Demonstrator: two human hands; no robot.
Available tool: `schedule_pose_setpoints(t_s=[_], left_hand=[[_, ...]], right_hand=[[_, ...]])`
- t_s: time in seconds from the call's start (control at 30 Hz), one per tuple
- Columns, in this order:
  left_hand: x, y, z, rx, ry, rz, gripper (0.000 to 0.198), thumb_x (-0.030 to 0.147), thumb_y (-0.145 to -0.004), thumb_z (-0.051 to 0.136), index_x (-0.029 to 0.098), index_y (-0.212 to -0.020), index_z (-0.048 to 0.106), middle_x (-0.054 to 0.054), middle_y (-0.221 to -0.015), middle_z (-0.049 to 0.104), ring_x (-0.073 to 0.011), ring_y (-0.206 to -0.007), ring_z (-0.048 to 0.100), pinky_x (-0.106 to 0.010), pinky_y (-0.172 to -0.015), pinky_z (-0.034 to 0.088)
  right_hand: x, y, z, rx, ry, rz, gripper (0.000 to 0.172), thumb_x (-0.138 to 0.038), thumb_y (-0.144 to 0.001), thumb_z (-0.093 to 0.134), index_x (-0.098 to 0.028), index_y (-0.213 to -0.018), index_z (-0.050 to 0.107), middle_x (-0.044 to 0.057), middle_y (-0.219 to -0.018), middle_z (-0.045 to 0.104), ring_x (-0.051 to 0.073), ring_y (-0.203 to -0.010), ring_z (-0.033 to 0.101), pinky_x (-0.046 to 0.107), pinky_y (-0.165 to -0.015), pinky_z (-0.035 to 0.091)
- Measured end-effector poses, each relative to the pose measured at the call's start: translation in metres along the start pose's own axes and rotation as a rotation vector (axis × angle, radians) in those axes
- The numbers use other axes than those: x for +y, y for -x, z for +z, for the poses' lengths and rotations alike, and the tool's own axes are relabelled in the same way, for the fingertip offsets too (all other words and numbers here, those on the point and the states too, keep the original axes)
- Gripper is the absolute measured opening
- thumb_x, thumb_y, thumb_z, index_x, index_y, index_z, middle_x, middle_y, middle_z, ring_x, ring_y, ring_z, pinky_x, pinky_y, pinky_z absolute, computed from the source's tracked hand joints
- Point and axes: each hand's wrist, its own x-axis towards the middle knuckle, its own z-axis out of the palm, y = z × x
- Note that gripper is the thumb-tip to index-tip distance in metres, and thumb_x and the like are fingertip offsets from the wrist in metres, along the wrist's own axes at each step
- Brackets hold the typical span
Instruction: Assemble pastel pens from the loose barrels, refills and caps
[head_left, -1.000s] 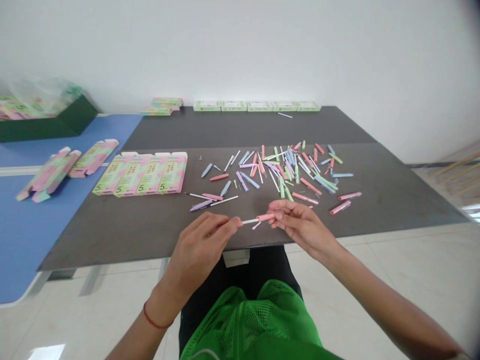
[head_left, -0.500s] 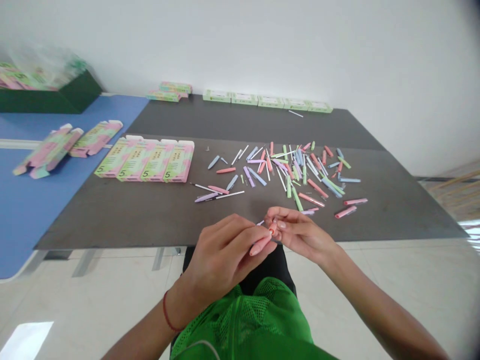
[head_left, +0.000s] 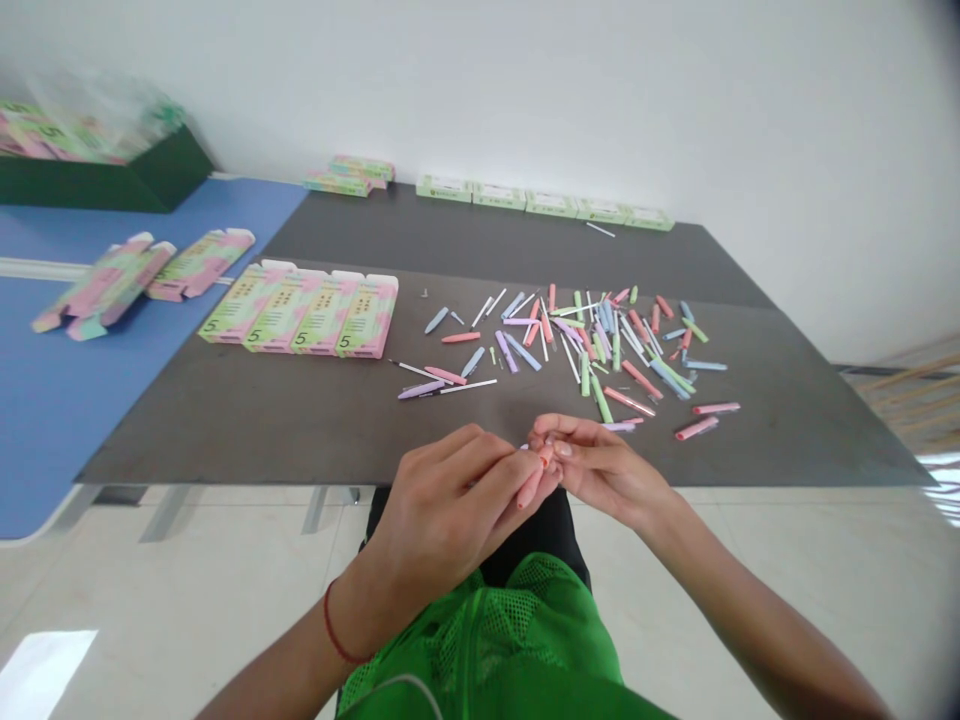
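Note:
My left hand (head_left: 454, 500) is closed on a coral pen barrel part (head_left: 529, 488), which slants down from between thumb and fingers. The fingertips of my right hand (head_left: 611, 468) pinch a second, short coral pen piece (head_left: 547, 455) right by the upper end of that part. Whether the two pieces are joined is hidden by the fingers. Just behind my left fingers a bit of light purple shows, too small to name. Beyond my hands, loose pen parts (head_left: 616, 350) in pink, green, blue and purple lie scattered with white refills (head_left: 469, 387) on the dark table (head_left: 300, 430).
Several flat-lying printed boxes (head_left: 367, 315) with open flaps stand in a row on the left. More open boxes (head_left: 202, 263) lie on a blue table (head_left: 30, 400). Green-white boxes (head_left: 499, 196) line the wall, and a dark green bin (head_left: 176, 165) sits far left.
The two coral pieces have come closer together between my fingers. The view has shifted slightly, and the things on the table lie as before.

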Motion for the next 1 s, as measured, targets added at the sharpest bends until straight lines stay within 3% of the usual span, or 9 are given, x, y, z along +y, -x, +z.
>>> schedule_pose_setpoints(t_s=[0.13,0.47,0.63,0.73,0.87,1.0], left_hand=[[0.001,-0.006,-0.003,-0.016,0.021,-0.047,0.003,0.018,-0.095,0.072,0.020,-0.095,0.071,-0.001,-0.081,0.074,-0.0122,-0.071,0.063,-0.026,-0.067,0.050],[0.002,-0.012,0.000,-0.045,0.107,-0.143,0.004,0.020,-0.095,0.073,0.019,-0.097,0.077,-0.002,-0.084,0.074,-0.0133,-0.074,0.067,-0.026,-0.070,0.052],[-0.014,-0.014,-0.006,-0.148,0.341,-0.222,0.008,0.017,-0.095,0.072,0.019,-0.099,0.079,-0.003,-0.089,0.078,-0.0129,-0.077,0.071,-0.023,-0.071,0.055],[-0.028,-0.011,-0.009,-0.192,0.369,-0.272,0.010,0.018,-0.092,0.077,0.021,-0.100,0.081,-0.002,-0.091,0.081,-0.0135,-0.077,0.074,-0.023,-0.070,0.057],[-0.039,-0.004,-0.005,-0.144,0.309,-0.281,0.010,0.020,-0.088,0.081,0.021,-0.097,0.082,-0.002,-0.093,0.084,-0.0161,-0.078,0.079,-0.024,-0.074,0.062],[-0.044,-0.001,0.001,-0.120,0.265,-0.207,0.009,0.022,-0.089,0.081,0.022,-0.097,0.083,-0.003,-0.094,0.084,-0.0181,-0.079,0.081,-0.026,-0.076,0.065]], right_hand=[[-0.002,0.002,0.002,0.036,0.065,-0.037,0.024,-0.019,-0.081,0.085,-0.018,-0.104,0.078,0.003,-0.091,0.073,0.012,-0.077,0.066,0.023,-0.073,0.054],[-0.002,0.003,0.000,0.047,0.155,-0.122,0.025,-0.025,-0.080,0.088,-0.019,-0.103,0.080,0.002,-0.084,0.073,0.011,-0.073,0.066,0.022,-0.070,0.055],[-0.001,0.003,-0.001,0.118,0.200,-0.178,0.025,-0.027,-0.077,0.092,-0.018,-0.098,0.081,0.003,-0.080,0.077,0.011,-0.067,0.069,0.020,-0.064,0.059],[-0.003,0.006,0.005,0.206,0.258,-0.208,0.028,-0.033,-0.076,0.093,-0.017,-0.097,0.082,0.004,-0.076,0.078,0.012,-0.063,0.072,0.020,-0.059,0.061],[-0.005,0.011,0.016,0.260,0.343,-0.185,0.033,-0.045,-0.079,0.088,-0.015,-0.090,0.080,0.005,-0.069,0.077,0.014,-0.051,0.071,0.021,-0.046,0.058],[-0.007,0.012,0.020,0.192,0.445,-0.094,0.040,-0.053,-0.081,0.084,-0.014,-0.077,0.074,0.003,-0.058,0.072,0.013,-0.041,0.065,0.018,-0.037,0.050]])
